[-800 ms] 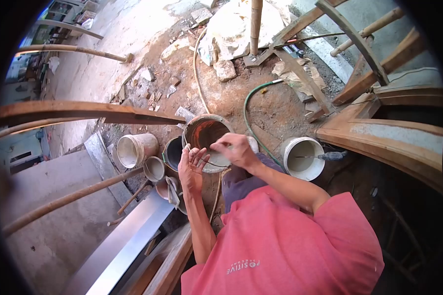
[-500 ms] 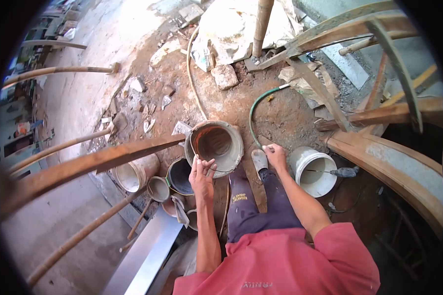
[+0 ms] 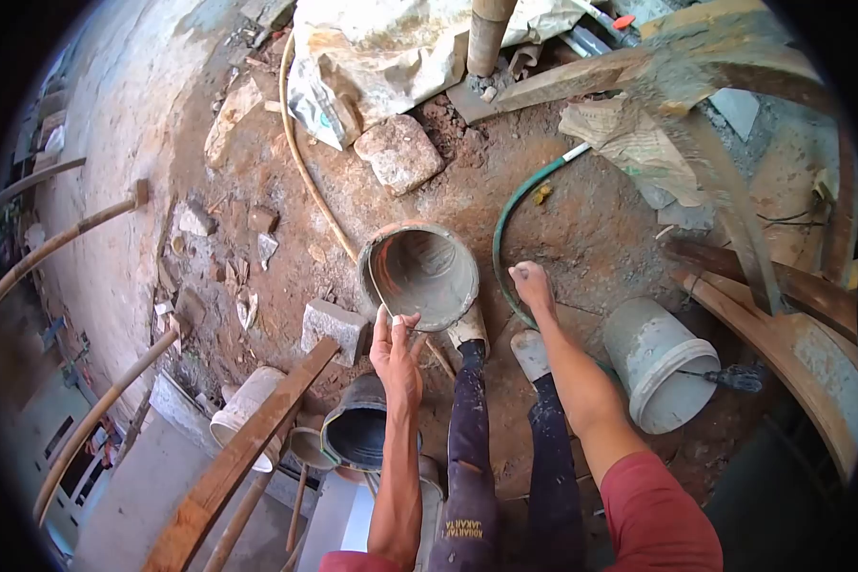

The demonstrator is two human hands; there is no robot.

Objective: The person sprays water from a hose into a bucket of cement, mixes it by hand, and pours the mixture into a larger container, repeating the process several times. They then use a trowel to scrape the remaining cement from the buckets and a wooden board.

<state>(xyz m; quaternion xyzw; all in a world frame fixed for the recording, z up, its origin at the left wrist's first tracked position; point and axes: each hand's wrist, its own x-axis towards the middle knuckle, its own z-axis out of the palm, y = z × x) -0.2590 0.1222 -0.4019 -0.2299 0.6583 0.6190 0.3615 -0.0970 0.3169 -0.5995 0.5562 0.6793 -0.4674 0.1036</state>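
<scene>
Left grip (image 3: 398, 351) on bucket handle (image 3: 381, 295), arm (image 3: 402, 467) extended

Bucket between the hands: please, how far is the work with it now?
Seemingly done: the bucket is within grasp, its inside smeared grey. In hand: the left hand holds its thin handle; the right hand is off it, fingers curled, near the green hose. Left, probably: filling or moving it, as I can make out no clear load inside.
</scene>
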